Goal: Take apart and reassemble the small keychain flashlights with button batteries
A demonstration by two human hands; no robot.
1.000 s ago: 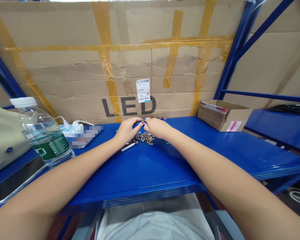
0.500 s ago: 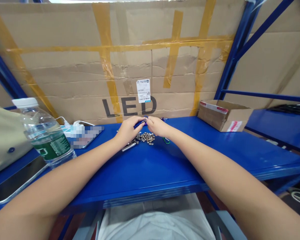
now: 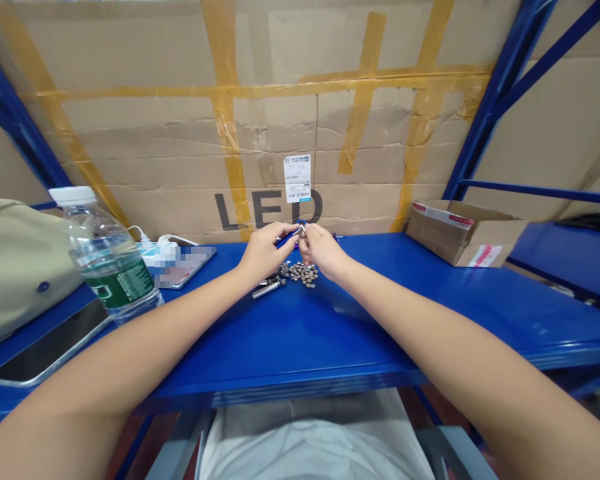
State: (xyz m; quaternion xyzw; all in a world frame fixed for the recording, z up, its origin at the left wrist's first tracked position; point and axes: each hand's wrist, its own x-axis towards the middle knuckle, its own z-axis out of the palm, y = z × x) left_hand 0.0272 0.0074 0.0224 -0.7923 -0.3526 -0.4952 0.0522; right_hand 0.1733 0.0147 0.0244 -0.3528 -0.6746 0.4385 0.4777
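Observation:
My left hand (image 3: 267,252) and my right hand (image 3: 320,251) meet above the back of a blue steel shelf (image 3: 290,347). My left fingers pinch a slim blue clip (image 3: 286,240). My right fingertips grip a small silver ring (image 3: 302,231) at its end. Just below my hands lies a heap of small round metal pieces (image 3: 297,273). A short silver metal tube (image 3: 266,290) rests near my left wrist. Several small coloured items at the back are partly hidden behind my right hand.
A water bottle (image 3: 107,257), a beige bag (image 3: 15,267), a phone (image 3: 50,347) and a blurred flat item (image 3: 183,265) lie to the left. An open cardboard box (image 3: 465,233) sits at the right. Taped cardboard marked LED (image 3: 265,133) stands behind the shelf.
My hands have drawn closer and risen slightly, bringing the ring into view between my fingertips. The green clip near my right wrist no longer shows. The whole scene has shifted slightly right.

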